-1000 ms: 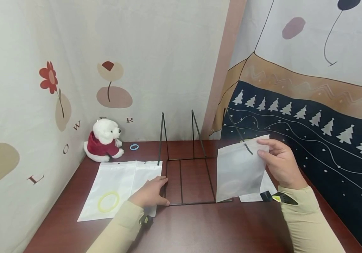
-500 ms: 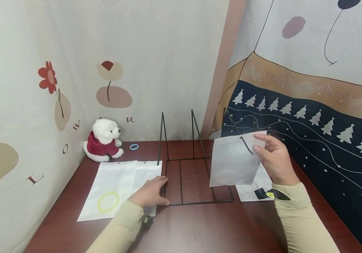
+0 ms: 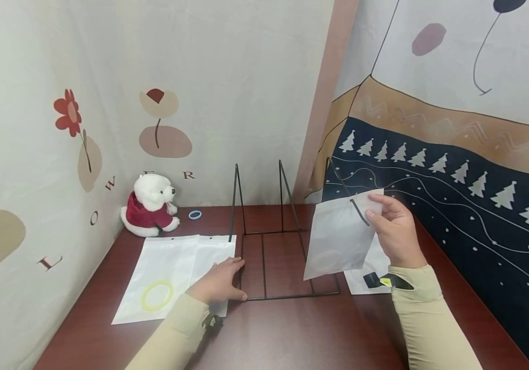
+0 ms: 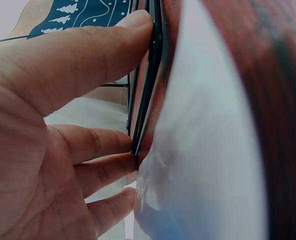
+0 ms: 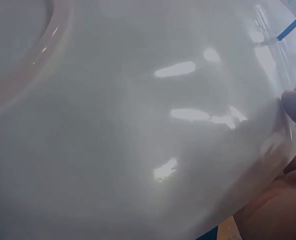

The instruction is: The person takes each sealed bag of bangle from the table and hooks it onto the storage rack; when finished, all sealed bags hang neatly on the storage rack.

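Note:
My right hand pinches the upper right corner of a white zip bag. A slanted prong of the black wire rack passes through the bag's top edge, its tip sticking out in front. The right wrist view shows the bag's glossy side, with part of a pale pinkish ring at the upper left. My left hand rests at the rack's left front corner. In the left wrist view, its thumb and fingertips touch the black rod, fingers fairly straight.
Two white bags lie overlapping left of the rack, a yellow ring showing on one. Another white sheet-like bag lies under the right hand. A plush bear and blue ring are at the back left of the table.
My right hand has moved left and slightly up with the zip bag, which has slid farther back along the prong. The left hand stays at the rack.

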The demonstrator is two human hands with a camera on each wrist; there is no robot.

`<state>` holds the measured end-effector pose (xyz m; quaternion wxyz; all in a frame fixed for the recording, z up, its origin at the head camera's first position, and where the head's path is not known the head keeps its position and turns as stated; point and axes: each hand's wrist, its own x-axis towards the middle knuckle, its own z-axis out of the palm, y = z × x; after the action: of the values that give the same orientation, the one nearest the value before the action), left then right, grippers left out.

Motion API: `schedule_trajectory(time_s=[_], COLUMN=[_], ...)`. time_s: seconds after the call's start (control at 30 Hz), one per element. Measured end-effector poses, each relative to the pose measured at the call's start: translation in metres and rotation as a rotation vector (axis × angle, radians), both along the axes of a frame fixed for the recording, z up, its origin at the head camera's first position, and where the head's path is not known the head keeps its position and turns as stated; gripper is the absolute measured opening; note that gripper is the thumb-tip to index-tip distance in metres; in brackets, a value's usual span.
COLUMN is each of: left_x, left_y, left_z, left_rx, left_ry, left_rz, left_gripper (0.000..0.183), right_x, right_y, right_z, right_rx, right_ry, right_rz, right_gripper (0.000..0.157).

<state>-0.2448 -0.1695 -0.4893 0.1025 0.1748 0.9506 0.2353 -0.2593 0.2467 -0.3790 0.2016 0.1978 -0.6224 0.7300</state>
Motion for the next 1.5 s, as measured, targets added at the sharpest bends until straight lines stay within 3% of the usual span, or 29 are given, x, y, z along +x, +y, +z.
schedule_trajectory(time_s=[0.2, 0.6, 1.27, 1.5], left_x=[0.000, 0.000, 0.002, 0.001], left_y=[0.000, 0.000, -0.001, -0.001], left_z=[0.000, 0.001, -0.003, -0.002], left_rx=[0.000, 0.002, 0.012, 0.020], left_ry=[-0.001, -0.008, -0.003, 0.009], left_rz=[0.003, -0.001, 0.005, -0.002], left_gripper=[0.093, 0.093, 0.093, 0.093], right_x=[0.000, 0.005, 0.009, 0.003], right_y=[-0.006, -0.007, -0.003, -0.005], right_z=[0.000, 0.000, -0.006, -0.011], right_rx=[-0.015, 0.004, 0.326, 0.331], right_ry=[-0.013, -0.010, -0.061, -0.071], right_rz=[-0.082, -0.092, -0.206, -0.197], right_gripper=[0.042, 0.042, 0.036, 0.036])
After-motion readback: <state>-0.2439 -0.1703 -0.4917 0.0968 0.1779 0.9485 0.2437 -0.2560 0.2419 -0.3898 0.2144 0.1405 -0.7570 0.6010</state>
